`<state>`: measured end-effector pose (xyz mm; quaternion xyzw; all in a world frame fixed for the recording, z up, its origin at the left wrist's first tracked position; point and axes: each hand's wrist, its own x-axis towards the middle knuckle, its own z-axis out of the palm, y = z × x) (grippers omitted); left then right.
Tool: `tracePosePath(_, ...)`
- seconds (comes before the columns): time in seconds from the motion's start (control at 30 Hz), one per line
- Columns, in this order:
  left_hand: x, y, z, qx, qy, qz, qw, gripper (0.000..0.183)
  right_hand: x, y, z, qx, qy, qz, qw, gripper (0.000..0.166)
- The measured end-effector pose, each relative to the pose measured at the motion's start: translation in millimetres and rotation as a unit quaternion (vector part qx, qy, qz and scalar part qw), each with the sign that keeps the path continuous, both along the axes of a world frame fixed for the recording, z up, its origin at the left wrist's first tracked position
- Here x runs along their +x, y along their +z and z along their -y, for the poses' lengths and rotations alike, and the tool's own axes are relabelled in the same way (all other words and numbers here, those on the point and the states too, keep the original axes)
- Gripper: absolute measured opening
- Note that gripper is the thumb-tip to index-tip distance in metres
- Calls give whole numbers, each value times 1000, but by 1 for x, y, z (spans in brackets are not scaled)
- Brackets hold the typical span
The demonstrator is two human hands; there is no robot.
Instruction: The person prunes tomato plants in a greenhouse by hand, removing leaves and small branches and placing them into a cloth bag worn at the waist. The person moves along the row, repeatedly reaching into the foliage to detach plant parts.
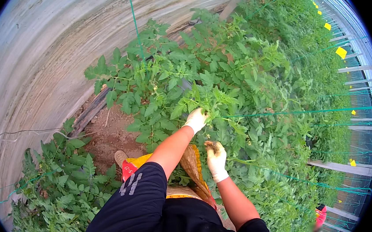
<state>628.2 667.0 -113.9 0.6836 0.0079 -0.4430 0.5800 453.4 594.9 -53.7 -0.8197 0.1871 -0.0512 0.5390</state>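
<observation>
My left hand (197, 120), in a pale glove, is at the leafy top of a tomato plant (216, 101); its fingertips are partly hidden among the leaves, so its grip is unclear. A green string (292, 112) runs right from beside this plant top. Below and to the right is my right hand (216, 159), also gloved, with brown-stained fingers curled together. Whether it holds something small cannot be told. Just above its fingertips is a yellow tomato flower (208, 136). An open woven sack (192, 168), yellow and red at the edge, hangs at my waist between the forearms.
Dense tomato plants (269, 85) fill the right side, with more plants (68, 179) at lower left. A pale, streaked wall (51, 55) curves along the left. Green strings and yellow cards (341, 52) are at right. A person in red (320, 217) is partly visible at lower right.
</observation>
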Motion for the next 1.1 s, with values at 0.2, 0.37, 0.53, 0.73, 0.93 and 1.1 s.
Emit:
tracePosePath(0.2,-11,23,-88,166,-210,209,941,46,-31,-2,-20,-19,9,-28,999,11)
tracePosePath(0.37,-27,-11,-259,77,38,150,985,36,-40,6,-57,-15,18,-42,999,17)
tracePosePath(0.53,-53,-27,-406,206,86,117,968,40,-33,-2,-111,27,-9,-59,998,17)
tracePosePath(0.73,-85,-34,-500,123,216,49,967,42,44,-25,-189,109,8,-93,990,18)
tracePosePath(0.93,-115,-31,-544,82,330,-52,939,37,155,-90,-250,214,22,-264,940,22)
tracePosePath(1.1,-113,-37,-532,111,370,-15,922,35,265,-169,-242,439,-231,-251,831,16)
